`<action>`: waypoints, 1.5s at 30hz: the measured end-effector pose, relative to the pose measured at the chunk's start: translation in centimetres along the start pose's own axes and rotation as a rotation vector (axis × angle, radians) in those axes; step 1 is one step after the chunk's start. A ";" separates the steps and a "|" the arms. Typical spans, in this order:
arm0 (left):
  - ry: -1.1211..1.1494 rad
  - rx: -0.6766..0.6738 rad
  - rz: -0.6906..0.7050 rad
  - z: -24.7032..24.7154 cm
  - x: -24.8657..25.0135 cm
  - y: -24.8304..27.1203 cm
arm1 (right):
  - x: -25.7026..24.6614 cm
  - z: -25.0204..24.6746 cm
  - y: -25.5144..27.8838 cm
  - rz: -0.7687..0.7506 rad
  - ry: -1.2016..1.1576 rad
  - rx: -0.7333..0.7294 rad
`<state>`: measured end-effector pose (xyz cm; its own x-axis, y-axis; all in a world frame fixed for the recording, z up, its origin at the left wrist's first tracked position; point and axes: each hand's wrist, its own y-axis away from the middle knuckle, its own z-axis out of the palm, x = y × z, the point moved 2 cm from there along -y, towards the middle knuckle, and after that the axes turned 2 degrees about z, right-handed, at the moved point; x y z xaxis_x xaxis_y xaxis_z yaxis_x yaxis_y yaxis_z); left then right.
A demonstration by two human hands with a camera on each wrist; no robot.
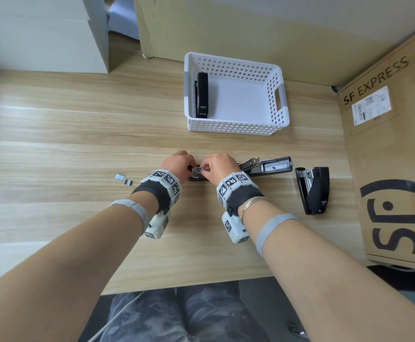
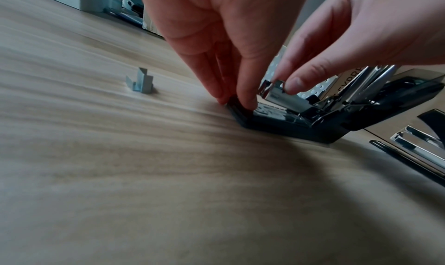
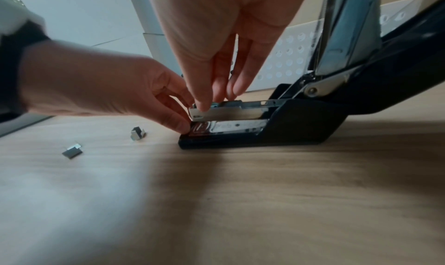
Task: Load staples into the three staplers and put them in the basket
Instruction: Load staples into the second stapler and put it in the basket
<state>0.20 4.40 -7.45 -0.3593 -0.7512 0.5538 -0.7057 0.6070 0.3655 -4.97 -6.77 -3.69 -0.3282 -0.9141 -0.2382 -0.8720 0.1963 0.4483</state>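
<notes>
Up at the back of the counter [image 1: 78, 119], the white basket [image 1: 236, 127] holds 1 black stapler [image 1: 202, 95], flat along its left wall. Nearer me sits the open stapler [image 1: 273, 166], lid swung right. My left hand [image 1: 180, 164] pinches the front tip of its base with curled fingers [image 2: 245, 90]; my right hand [image 1: 220, 166] pinches the front of its metal staple channel. 2 staple strips [image 1: 119, 177] lie left of my wrist; a 3rd stapler [image 1: 315, 191] lies right, beside a cardboard box [image 1: 394, 156].

"SF EXPRESS" and large "SF" on cardboard box [image 1: 386, 149]
</notes>
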 end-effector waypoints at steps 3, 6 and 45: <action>0.002 0.007 -0.001 0.1 -0.1 0.0 | -0.1 -0.2 -0.2 -0.012 0.026 -0.033; -0.001 0.006 0.002 0.1 -0.1 0.0 | -0.2 -0.1 -0.5 -0.006 0.020 -0.067; -0.159 -0.133 0.011 -0.5 1.5 0.0 | 10.3 -6.9 2.1 0.528 0.068 -0.095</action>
<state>-0.06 3.41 -6.18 -0.4660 -0.7696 0.4366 -0.6184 0.6362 0.4614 -7.73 -18.22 0.74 -0.6861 -0.7212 0.0952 -0.5573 0.6053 0.5684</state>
